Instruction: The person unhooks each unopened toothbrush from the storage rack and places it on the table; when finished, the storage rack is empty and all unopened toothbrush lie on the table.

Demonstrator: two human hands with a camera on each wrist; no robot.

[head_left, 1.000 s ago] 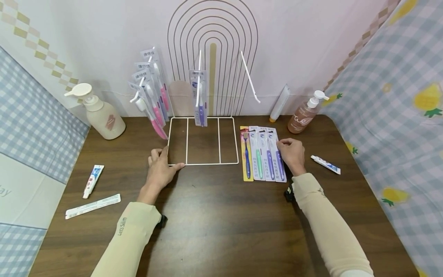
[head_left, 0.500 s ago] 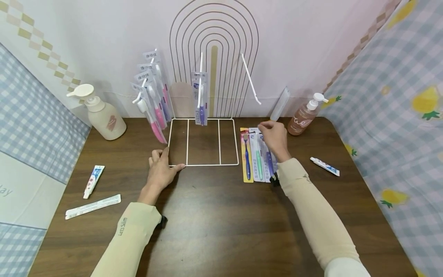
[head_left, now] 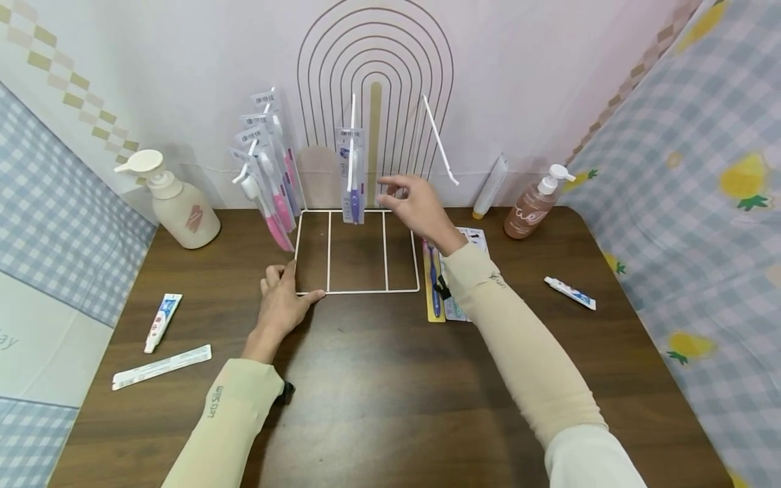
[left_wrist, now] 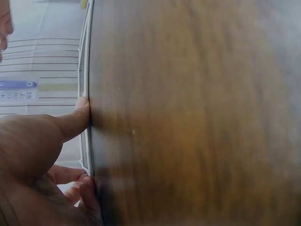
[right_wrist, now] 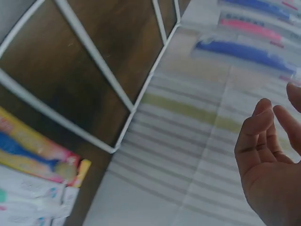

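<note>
Dark wood table, wire rack at back. Left hand pressing rack's base corner, fingers spread; right hand empty, loosely spread beside hanging toothpaste pack. Risk: knocking pack off hook.

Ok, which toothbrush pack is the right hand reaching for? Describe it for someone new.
Find the white wire rack at the table's back middle. One pack hangs alone on its middle hook, the purple toothbrush pack, just left of the right hand. The pink-brush packs cluster on the left hook.

White wire rack upright on the table, purple packaged toothbrush hanging from its middle hook.
</note>
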